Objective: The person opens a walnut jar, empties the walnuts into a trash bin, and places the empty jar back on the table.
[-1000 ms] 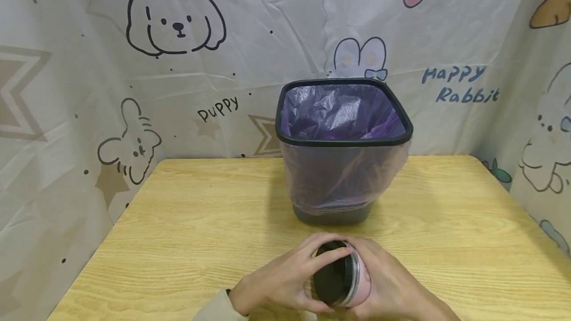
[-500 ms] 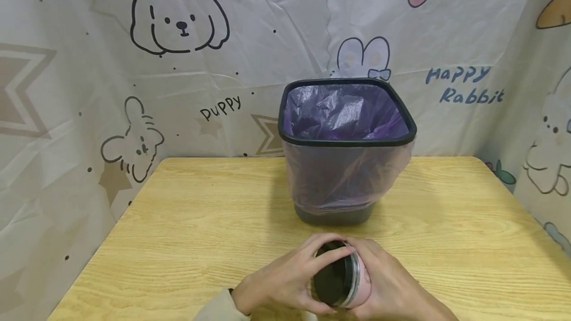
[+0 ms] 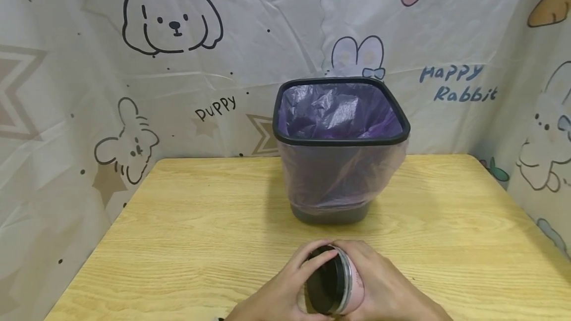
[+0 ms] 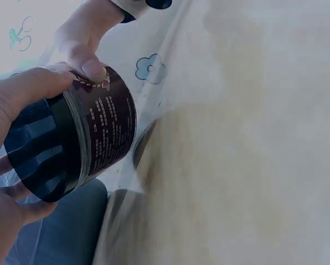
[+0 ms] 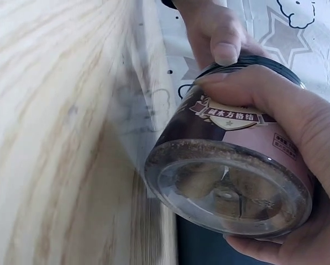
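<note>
A clear plastic jar [image 3: 357, 289] with a black screw lid [image 3: 324, 286] lies tilted between both hands near the table's front edge. My left hand [image 3: 278, 289] grips the lid, thumb and fingers spread round its rim. The jar's body is held by my right hand [image 3: 385, 281], its fingers wrapped over the label. Dark label print [image 4: 110, 127] faces the left wrist camera. In the right wrist view the transparent base [image 5: 225, 193] shows brownish contents, whose kind I cannot tell, beneath a pink and dark label.
A dark bin [image 3: 330, 214] lined with a purple plastic bag [image 3: 343, 108] stands on the wooden table [image 3: 200, 222], just beyond the hands. Behind and beside the table hangs a cloth [image 3: 267, 9] printed with cartoon animals.
Both hands and the jar have shifted slightly left and toward me, still gripping lid and body. The left sleeve has slipped out of the head view. The bin stays put.
</note>
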### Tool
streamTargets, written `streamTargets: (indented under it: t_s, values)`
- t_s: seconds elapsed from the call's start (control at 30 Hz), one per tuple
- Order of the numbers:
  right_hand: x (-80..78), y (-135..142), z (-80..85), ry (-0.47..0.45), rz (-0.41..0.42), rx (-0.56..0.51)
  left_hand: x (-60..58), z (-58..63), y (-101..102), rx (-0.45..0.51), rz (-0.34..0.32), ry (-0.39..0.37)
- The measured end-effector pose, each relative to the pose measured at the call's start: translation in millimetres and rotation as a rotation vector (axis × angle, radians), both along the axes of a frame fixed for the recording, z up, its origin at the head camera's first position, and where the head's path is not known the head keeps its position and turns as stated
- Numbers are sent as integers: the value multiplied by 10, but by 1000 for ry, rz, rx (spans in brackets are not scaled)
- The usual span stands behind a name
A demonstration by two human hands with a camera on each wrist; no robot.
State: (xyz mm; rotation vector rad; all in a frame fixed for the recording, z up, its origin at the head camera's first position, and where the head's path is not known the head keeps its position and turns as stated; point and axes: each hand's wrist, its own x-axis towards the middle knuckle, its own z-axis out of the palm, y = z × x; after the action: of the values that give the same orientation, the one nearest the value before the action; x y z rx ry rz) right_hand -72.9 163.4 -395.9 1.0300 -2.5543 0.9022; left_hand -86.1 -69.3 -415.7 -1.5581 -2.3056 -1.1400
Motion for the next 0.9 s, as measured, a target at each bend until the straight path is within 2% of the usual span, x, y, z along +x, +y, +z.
streamTargets:
  t_s: [0.13,0.23,0.4,0.53,0.63,0.77,0.9]
  values:
    - [26,-20,18,16,3,18,63,-72,-24,55,22,-31]
    - [37,-27,13,10,4,29,78,-129,-37,103,30,-26]
    - [44,-19,29,11,-20,34,109,-157,3,144,87,-25]
    - [65,-5,55,36,-47,34,123,-195,56,233,121,5]
    - [79,4,70,58,-51,38,113,-240,68,286,114,26]
    - [79,11,74,56,-48,49,101,-283,62,276,91,18]
    - [60,11,68,64,-28,59,93,-324,73,299,89,55]
